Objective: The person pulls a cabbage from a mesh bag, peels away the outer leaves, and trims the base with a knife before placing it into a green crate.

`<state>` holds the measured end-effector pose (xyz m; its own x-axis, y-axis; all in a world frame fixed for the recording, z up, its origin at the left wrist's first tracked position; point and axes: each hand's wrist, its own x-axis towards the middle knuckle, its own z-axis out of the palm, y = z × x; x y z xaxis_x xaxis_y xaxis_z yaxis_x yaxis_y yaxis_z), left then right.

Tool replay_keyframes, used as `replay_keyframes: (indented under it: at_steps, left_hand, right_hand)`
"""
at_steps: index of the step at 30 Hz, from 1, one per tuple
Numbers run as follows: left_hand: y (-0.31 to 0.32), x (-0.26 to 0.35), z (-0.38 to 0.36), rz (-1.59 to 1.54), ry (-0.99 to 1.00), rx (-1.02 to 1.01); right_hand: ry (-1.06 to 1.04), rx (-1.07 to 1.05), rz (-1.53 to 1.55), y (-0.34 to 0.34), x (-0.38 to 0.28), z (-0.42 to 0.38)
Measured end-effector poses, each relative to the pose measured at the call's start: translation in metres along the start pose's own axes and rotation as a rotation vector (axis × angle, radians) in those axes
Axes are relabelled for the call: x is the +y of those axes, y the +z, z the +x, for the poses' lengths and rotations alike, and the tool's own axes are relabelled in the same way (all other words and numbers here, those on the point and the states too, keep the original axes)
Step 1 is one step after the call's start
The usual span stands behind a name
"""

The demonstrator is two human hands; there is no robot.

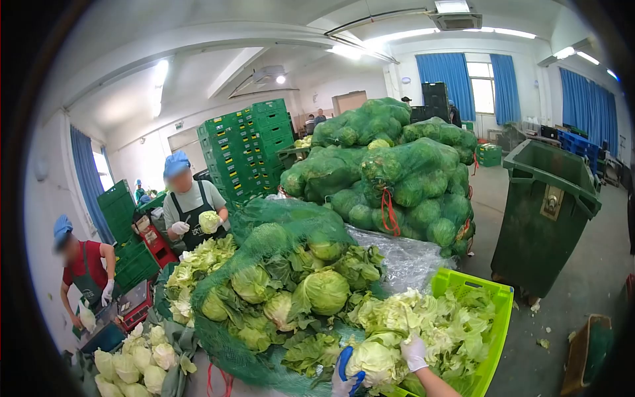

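Note:
A pale, partly peeled cabbage (372, 362) is at the bottom of the view, over the near edge of a lime-green crate (504, 311). My left hand (346, 374), in a blue and white glove, grips its left side. On its right side my right hand (415, 352), in a thin white glove, has its fingers curled closed; what they pinch is hidden. Loose cabbage leaves (456, 317) fill the crate. Just beyond my hands, whole cabbages (321, 292) with outer leaves lie in an opened green net sack (215, 324).
Stuffed net sacks (423, 169) are piled behind clear plastic sheeting (403, 258). A dark green wheeled bin (542, 225) stands right. Trimmed cabbages (135, 364) lie at lower left. A co-worker (192, 205) holds a cabbage; another person (89, 271) stands left. Green crates (245, 149) are stacked behind.

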<state>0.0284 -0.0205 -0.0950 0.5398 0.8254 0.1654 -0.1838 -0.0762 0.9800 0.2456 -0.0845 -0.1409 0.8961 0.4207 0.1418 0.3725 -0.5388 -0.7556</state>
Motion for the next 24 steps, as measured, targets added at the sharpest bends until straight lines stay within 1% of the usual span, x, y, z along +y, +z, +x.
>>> replay_keyframes:
  at_steps: [1,2,3,4,5,6,7,9,11,13,15,17,19,20,21,22,23,24]
  left_hand:
    - [-0.001,0.002,0.002,0.000,-0.001,0.000]
    - [-0.003,0.004,0.006,0.069,0.091,-0.044]
    - [-0.005,0.005,0.007,0.137,0.178,-0.085]
    - [-0.008,0.003,0.009,0.131,0.171,-0.083]
    - [-0.011,-0.002,0.012,-0.035,0.100,-0.104]
    - [-0.013,-0.004,0.013,-0.201,0.023,-0.126]
    - [-0.019,-0.006,0.015,-0.103,0.056,-0.149]
    - [-0.019,-0.006,0.016,-0.141,0.000,-0.090]
    - [-0.003,0.039,0.019,-0.436,-0.055,-0.047]
    - [-0.002,0.066,0.025,-0.153,0.017,-0.012]
    - [-0.014,0.030,0.040,-0.325,-0.045,-0.042]
    - [-0.022,0.002,0.050,-0.454,-0.114,-0.044]
    - [-0.026,-0.007,0.059,-0.608,-0.153,-0.066]
    - [-0.031,-0.016,0.063,-0.693,-0.222,-0.053]
    - [-0.030,0.007,0.059,-0.768,-0.255,-0.079]
    - [-0.045,-0.043,0.066,-0.578,-0.163,-0.080]
    - [-0.041,-0.016,0.055,-0.760,-0.332,-0.083]
    - [-0.032,0.020,0.065,-0.948,-0.489,-0.081]
  right_hand:
    - [0.041,0.014,0.078,-0.001,0.006,-0.004]
    - [0.002,0.030,0.144,0.001,0.017,-0.007]
    - [0.001,0.028,0.138,-0.002,0.013,-0.011]
    - [0.107,0.043,0.354,-0.009,0.007,-0.019]
    - [0.216,0.061,0.569,-0.014,0.006,-0.024]
    - [0.123,0.157,0.450,-0.011,0.014,-0.025]
    - [0.131,0.158,0.438,-0.012,0.024,-0.025]
    - [0.301,0.163,0.516,-0.016,0.036,-0.023]
    - [0.110,0.342,0.495,-0.043,0.024,-0.021]
    - [0.163,0.363,0.453,-0.053,0.059,-0.002]
    - [0.411,0.339,0.395,-0.063,0.108,0.025]
    - [0.344,0.332,0.101,-0.092,0.138,0.040]
    - [-0.080,0.791,-0.042,-0.104,0.147,0.045]
    - [-0.044,0.679,-0.042,-0.111,0.139,0.041]
    - [-0.003,0.563,-0.046,-0.122,0.117,0.033]
    - [0.043,0.378,0.141,-0.138,0.065,0.013]
    - [0.107,0.191,0.324,-0.144,0.011,-0.010]
    - [0.115,0.039,0.379,-0.135,-0.012,-0.024]
